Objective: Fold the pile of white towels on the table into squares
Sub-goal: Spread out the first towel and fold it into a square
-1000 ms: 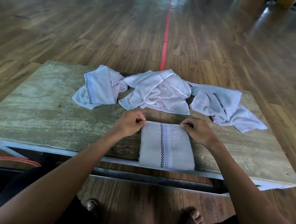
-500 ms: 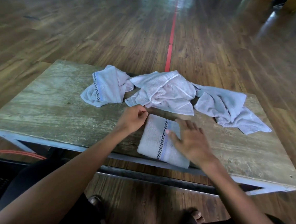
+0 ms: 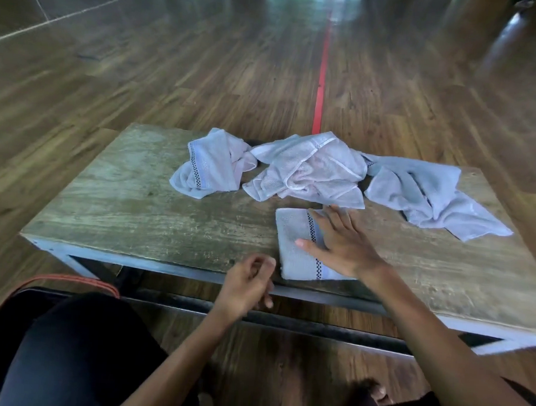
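A folded white towel (image 3: pixel 293 235) with a black checkered stripe lies at the near edge of the wooden table (image 3: pixel 142 208). My right hand (image 3: pixel 339 243) rests flat on it, fingers spread, covering its right half. My left hand (image 3: pixel 250 282) hovers just off the table's near edge, left of the towel, fingers loosely curled and holding nothing. Three crumpled white towels lie in a row behind: the left one (image 3: pixel 209 168), the middle one (image 3: pixel 311 174) and the right one (image 3: pixel 428 192).
The table has a grey metal frame with a rail (image 3: pixel 285 318) below its near edge. My knees and a dark seat with an orange rim (image 3: pixel 70 281) are at bottom left. Wooden floor with a red line (image 3: pixel 320 90) stretches beyond the table.
My left hand let go of the folded towel's far left corner and pulled back off the near edge. My right hand moved onto the towel and lies flat on it. The view shifted left.
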Demonstrator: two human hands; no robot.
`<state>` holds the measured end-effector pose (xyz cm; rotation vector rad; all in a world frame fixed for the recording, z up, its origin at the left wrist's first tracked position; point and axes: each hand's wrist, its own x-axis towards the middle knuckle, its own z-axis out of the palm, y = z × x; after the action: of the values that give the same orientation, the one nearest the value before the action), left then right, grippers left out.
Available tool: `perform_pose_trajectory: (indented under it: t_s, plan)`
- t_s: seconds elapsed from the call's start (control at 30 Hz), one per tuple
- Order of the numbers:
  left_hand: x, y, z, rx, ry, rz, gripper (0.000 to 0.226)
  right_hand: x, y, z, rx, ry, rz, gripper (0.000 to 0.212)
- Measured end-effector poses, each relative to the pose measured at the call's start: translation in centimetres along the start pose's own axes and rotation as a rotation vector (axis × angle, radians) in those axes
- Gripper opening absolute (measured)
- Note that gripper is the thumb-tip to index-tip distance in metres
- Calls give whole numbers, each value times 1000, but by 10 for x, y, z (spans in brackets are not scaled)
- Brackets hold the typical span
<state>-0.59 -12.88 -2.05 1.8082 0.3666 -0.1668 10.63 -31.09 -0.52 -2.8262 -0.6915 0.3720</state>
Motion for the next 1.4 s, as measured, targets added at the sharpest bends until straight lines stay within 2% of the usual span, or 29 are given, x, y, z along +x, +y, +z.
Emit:
perform_pose_trajectory:
  t_s: [0.13, 0.3, 0.47, 0.7, 0.87, 1.0, 1.1, 1.2, 1.3, 1.4]
  plan:
    - [-15, -12, 18, -160, -78, 31, 21, 3, -1, 9, -61, -48, 1, 95]
    - [-14, -4, 23, -354, -242, -49, 30, 7, 0, 14, -75, -108, 31, 98]
    - [-11, -6, 25, -336, -345, -99, 39, 10, 0, 20, -96, -66, 47, 109]
    - [-6, -9, 24, -289, -446, -105, 41, 15, -4, 26, -123, -26, 73, 108]
    - [-6, -14, 32, -251, -289, -16, 31, 15, -1, 27, -118, 5, 66, 104]
    - [-2, -13, 26, -185, -277, -25, 22, 13, 0, 25, -116, 8, 61, 101]
    - [-1, -12, 22, -170, -254, -29, 21, 13, -3, 25, -85, -6, 88, 99]
    - [-4, -9, 22, -154, -181, -33, 31, 8, -8, 22, 21, -1, 86, 90]
    - [-7, -1, 14, -64, -111, -41, 47, -5, -9, 10, 314, 158, 77, 77]
    - [-8, 7, -2, 176, -10, 20, 58, -27, 5, 2, 456, 378, 136, 66]
